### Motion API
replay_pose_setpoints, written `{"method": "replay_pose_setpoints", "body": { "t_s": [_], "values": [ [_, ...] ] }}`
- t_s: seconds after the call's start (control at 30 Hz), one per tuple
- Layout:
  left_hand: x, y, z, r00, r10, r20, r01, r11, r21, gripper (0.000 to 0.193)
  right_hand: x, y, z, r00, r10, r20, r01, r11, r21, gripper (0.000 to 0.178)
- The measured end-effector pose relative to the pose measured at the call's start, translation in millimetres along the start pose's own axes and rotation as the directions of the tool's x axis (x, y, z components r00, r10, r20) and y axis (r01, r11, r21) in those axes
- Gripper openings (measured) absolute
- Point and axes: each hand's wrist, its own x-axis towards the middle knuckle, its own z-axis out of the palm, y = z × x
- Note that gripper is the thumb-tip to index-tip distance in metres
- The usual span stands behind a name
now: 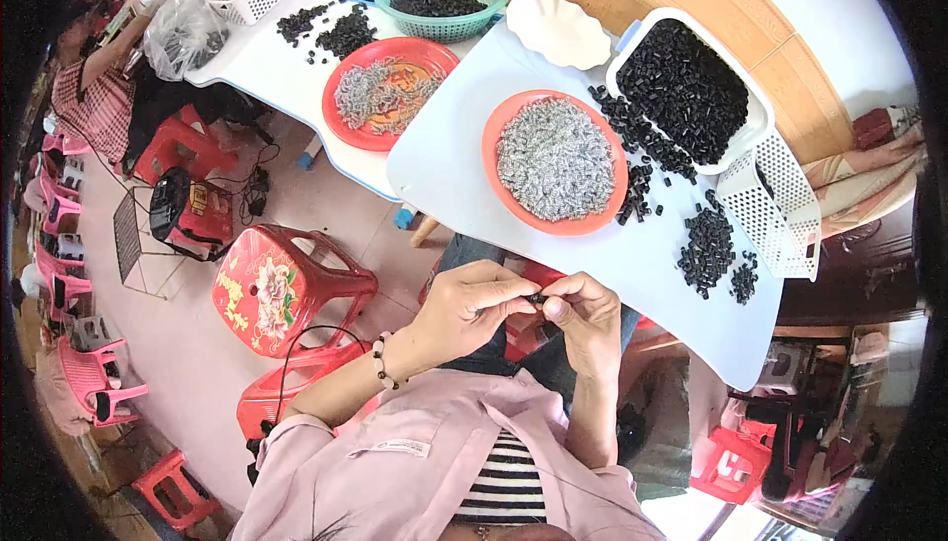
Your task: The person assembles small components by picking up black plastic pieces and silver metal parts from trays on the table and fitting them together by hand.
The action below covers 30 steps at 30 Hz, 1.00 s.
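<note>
My left hand (464, 309) and my right hand (587, 322) meet above my lap, near the front edge of the white table. Between their fingertips is a small black plastic piece (535, 298), pinched from both sides. The fingers cover most of it. Just beyond my hands, a red plate (491, 161) carries a heap of small silvery metal springs (555, 158). To its right, loose black cylindrical pieces (707, 250) lie in piles on the table, and a white basin (760, 121) is full of similar black pieces (681, 87).
White perforated baskets (770, 213) stand at the right edge and far left. A scalloped cream dish (559, 32), a second red plate (354, 134) with springs and a green colander (442, 28) sit farther back. Red stools (259, 289) stand left; another person (94, 97) is at far left.
</note>
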Motion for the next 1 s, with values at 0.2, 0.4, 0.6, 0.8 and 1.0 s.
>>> {"method": "replay_pose_setpoints", "body": {
  "t_s": [0.2, 0.4, 0.6, 0.8, 1.0],
  "values": [
    [1.8, -2.4, 5.9, 0.999, 0.037, -0.028, -0.036, 0.999, 0.037, 0.026, -0.7, -1.9, -4.9, 1.0, 0.025, 0.01, -0.025, 0.999, -0.039, 0.014],
    [3.2, -2.7, 6.3, 0.997, 0.073, 0.023, -0.075, 0.995, 0.061, 0.028, -2.5, -6.0, -6.2, 0.997, 0.076, 0.019, -0.075, 0.997, -0.031, 0.014],
    [3.6, -4.3, 9.7, 0.994, 0.101, 0.032, -0.103, 0.992, 0.07, 0.035, -4.0, -7.1, -8.6, 0.998, 0.045, 0.035, -0.041, 0.992, -0.116, 0.008],
    [5.1, -5.4, 13.6, 0.992, 0.122, -0.013, -0.121, 0.991, 0.061, 0.029, -3.0, -12.4, -7.1, 0.997, 0.076, 0.031, -0.074, 0.995, -0.06, 0.008],
    [5.8, -6.5, 12.0, 0.985, 0.175, -0.001, -0.174, 0.98, 0.101, 0.031, -2.6, -10.8, -6.4, 0.999, -0.005, 0.036, 0.012, 0.981, -0.194, 0.01]
  ]
}}
